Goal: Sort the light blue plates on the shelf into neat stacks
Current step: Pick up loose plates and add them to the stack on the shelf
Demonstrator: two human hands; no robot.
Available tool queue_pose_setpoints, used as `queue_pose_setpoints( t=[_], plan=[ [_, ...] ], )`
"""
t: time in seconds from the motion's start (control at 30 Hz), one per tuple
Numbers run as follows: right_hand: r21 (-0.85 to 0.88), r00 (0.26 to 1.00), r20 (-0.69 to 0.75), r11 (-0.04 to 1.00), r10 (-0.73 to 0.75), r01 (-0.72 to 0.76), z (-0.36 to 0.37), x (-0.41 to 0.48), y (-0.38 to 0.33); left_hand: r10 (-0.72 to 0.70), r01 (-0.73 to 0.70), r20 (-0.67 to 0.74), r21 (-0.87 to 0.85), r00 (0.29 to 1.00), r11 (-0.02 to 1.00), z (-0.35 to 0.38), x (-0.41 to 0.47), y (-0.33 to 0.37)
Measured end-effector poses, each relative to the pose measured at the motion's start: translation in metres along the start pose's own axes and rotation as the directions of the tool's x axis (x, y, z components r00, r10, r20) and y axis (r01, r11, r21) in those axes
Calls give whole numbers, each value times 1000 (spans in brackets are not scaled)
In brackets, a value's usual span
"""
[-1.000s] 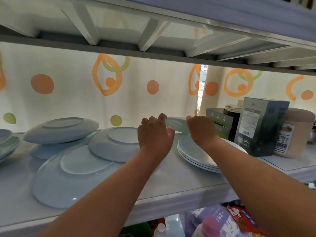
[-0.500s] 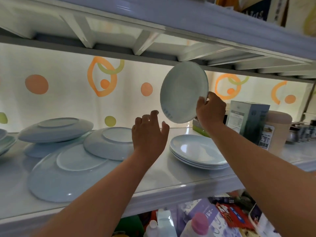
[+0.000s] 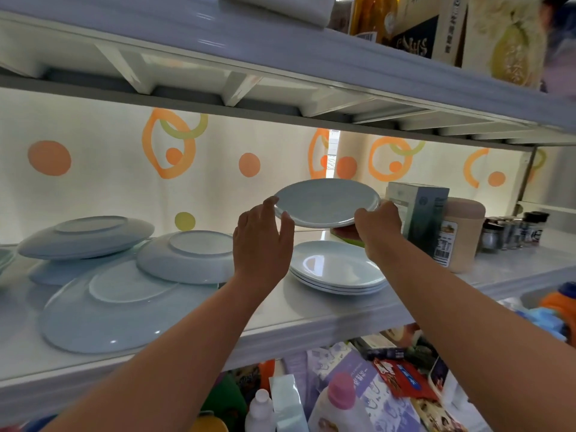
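Both hands hold a small light blue plate [image 3: 325, 201] nearly level in the air, right side up. My left hand [image 3: 261, 238] grips its left rim and my right hand [image 3: 377, 227] grips its right rim. Directly below it a neat stack of small light blue plates [image 3: 338, 268] rests on the white shelf [image 3: 280, 325]. To the left lie upside-down plates: a large one [image 3: 103, 310] at the front, a medium one [image 3: 187, 255] leaning on it, and another [image 3: 85, 236] on top of a further plate at the back.
A dark green box [image 3: 420, 219] and a beige canister [image 3: 461, 233] stand right of the stack, with small jars [image 3: 511, 232] beyond. The upper shelf's underside [image 3: 280, 88] hangs close above. Bottles and packets [image 3: 358, 394] fill the level below.
The plate, held upright by my right hand alone, has tipped down to nearly level above the stack. My left hand has closed on its left rim.
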State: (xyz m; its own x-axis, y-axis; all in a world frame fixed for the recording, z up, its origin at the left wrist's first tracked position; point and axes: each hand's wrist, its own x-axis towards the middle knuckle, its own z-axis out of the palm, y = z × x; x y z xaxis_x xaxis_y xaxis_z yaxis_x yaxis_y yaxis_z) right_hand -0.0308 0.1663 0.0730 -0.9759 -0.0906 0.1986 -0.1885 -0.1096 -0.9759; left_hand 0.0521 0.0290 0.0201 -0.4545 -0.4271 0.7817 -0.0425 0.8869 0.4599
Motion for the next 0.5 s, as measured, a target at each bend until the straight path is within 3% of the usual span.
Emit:
queue_pose_setpoints(
  t=[0.3,0.5],
  plan=[
    [-42,980,18,979,199,-198,-28,4,28,29,-27,22,-70,999,997,8,-19,7],
    [-75,960,7,958,278,-277,-34,-1,49,-50,60,67,-145,996,988,16,-35,6]
  ],
)
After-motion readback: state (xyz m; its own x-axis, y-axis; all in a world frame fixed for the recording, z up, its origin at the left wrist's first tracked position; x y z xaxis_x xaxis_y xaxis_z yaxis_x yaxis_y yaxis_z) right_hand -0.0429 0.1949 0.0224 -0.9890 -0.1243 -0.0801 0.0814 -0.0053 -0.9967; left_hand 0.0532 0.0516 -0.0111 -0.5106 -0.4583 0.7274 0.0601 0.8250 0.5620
